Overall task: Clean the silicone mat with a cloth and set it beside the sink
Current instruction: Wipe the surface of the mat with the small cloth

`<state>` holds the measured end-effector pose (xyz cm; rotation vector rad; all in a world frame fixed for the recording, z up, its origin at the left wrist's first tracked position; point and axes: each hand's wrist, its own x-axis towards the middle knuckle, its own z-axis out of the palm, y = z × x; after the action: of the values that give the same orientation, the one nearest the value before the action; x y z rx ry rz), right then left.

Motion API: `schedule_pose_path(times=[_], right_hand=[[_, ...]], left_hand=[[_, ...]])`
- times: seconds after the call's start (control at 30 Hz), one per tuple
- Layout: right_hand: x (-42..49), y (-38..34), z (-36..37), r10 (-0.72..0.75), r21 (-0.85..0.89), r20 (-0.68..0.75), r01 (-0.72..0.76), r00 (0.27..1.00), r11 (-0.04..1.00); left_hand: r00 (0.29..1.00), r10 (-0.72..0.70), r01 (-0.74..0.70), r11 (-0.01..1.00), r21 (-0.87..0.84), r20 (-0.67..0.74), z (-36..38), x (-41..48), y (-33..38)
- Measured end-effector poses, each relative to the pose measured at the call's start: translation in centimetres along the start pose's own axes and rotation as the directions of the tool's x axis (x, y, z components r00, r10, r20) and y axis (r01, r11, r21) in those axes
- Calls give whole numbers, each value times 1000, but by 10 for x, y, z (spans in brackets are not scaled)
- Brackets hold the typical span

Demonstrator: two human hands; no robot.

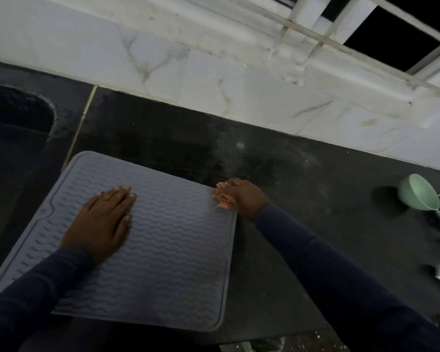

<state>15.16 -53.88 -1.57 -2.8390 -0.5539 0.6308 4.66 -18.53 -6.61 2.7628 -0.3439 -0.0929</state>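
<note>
Grey silicone mat (168, 250) under the flat left hand (102, 222); right hand (244, 196) grips a half-hidden cloth (222, 199) at its corner.

A home kitchen: dark stone countertop (302, 199), sink basin (15, 118) well left of the right hand (241, 196) gripping the cloth (222, 199), marble-look wall tiles (214, 80) beyond that grip, barred window (391, 39) above.
</note>
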Motion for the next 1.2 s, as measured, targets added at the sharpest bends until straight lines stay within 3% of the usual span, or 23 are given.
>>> schedule_pose_path(times=[0.2, 0.23, 0.3, 0.37, 0.43, 0.57, 0.7, 0.77, 0.97, 1.07, 1.2], right_hand=[[-23, 9, -24, 109, 56, 81, -114, 991, 992], [-28, 10, -29, 159, 167, 104, -175, 982, 970], [-39, 10, -31, 218, 529, 1, -186, 976, 828], [-46, 4, -21, 375, 745, -199, -109, 905, 658], [-47, -8, -2, 524, 799, -305, -86, 795, 595], [-48, -22, 39, 603, 794, -404, -63, 689, 604], [-42, -27, 36, 604, 744, -528, -18, 597, 668], [-35, -28, 33, 556, 701, -566, 0, 609, 713], [-46, -38, 48, 521, 649, -447, -136, 727, 748], [-49, -35, 47, 443, 513, -400, -204, 803, 834], [-50, -39, 46, 415, 406, -375, -255, 829, 877]], left_hand=[[999, -23, 23, 1000, -5, 32, -1, -1, 2], [999, -41, 42, 999, -16, 34, -2, 0, 4], [999, -34, 35, 998, -57, 23, -4, 8, 19], [997, 79, -78, 995, -57, 13, -4, 26, 51], [971, 234, -232, 972, -45, 44, 3, 52, 101], [936, 302, -305, 952, -10, 181, 41, 91, 177], [935, 298, -317, 946, 73, 195, 65, 93, 179], [936, 309, -320, 946, 44, 169, 68, 94, 178], [938, 315, -325, 944, 54, 147, 69, 96, 177], [935, 338, -344, 938, 46, 113, 69, 95, 177], [938, 328, -331, 944, 9, 113, 67, 95, 177]])
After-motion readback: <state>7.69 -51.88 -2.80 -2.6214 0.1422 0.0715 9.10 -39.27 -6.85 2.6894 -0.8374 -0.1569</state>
